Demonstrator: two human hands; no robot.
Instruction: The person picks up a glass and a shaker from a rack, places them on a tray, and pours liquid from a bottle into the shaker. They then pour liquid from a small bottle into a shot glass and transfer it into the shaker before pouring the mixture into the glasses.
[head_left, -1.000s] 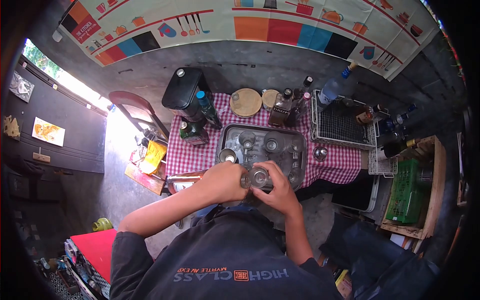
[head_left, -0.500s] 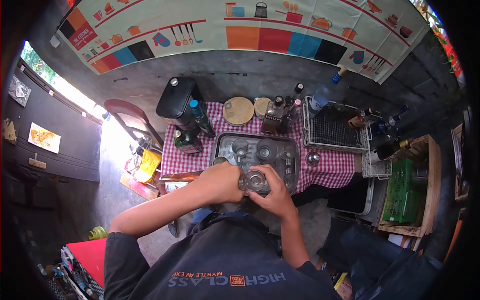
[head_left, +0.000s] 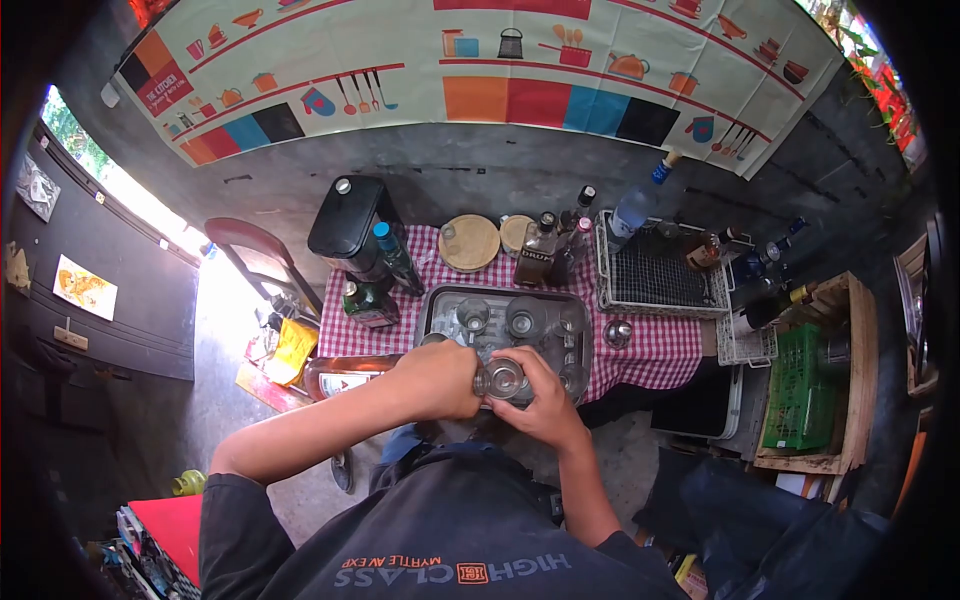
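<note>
My left hand (head_left: 446, 380) is a closed fist at the tray's front edge, wrapped round the neck end of an amber bottle (head_left: 345, 379). The bottle lies nearly level, its labelled body sticking out left beyond my forearm. My right hand (head_left: 541, 398) grips a clear glass (head_left: 505, 377) from the right, its round rim facing up. The fist and glass are side by side; the fist hides the bottle's mouth. Beyond them sits a grey tray (head_left: 432, 303) holding several clear glasses, among them one upright glass (head_left: 522, 317). A round rim (head_left: 434, 340) shows partly behind my left hand.
A red-checked cloth (head_left: 650, 345) covers the table. At its left stand a green bottle (head_left: 370, 303) and a black container (head_left: 345, 222); dark bottles (head_left: 537, 252) and round wooden boards (head_left: 470, 243) are behind. A wire rack (head_left: 655, 280), a metal shaker (head_left: 618, 333) and a crate (head_left: 850, 370) lie right.
The view has tipped up slightly, so the table sits lower. More of the amber bottle's body shows to the left. Both hands keep their holds, almost in place.
</note>
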